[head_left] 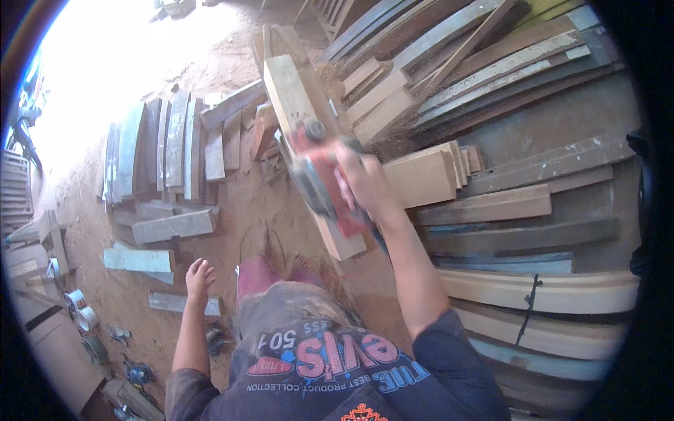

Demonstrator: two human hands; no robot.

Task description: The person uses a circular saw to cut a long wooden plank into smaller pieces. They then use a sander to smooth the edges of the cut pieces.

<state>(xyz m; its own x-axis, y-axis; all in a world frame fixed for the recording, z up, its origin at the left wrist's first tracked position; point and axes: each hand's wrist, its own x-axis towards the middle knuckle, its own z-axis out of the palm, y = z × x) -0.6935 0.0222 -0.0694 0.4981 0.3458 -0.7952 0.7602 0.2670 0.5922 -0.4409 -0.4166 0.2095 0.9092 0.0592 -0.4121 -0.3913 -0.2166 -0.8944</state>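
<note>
red planer [319,175] in r hand [365,184]

Stacked boards [491,203] crowd the right half of the frame. Grey planks [161,151] block the upper left. Bare sawdust floor [239,231] between them leaves open passage at centre.

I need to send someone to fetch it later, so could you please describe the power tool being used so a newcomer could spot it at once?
Start at the big stack of long boards on the right side of the sandy yard, then find the pale plank that juts out from it toward the person. On that plank sits the electric planer, gripped by the right hand. It is the only red and grey machine among bare wood.
</note>
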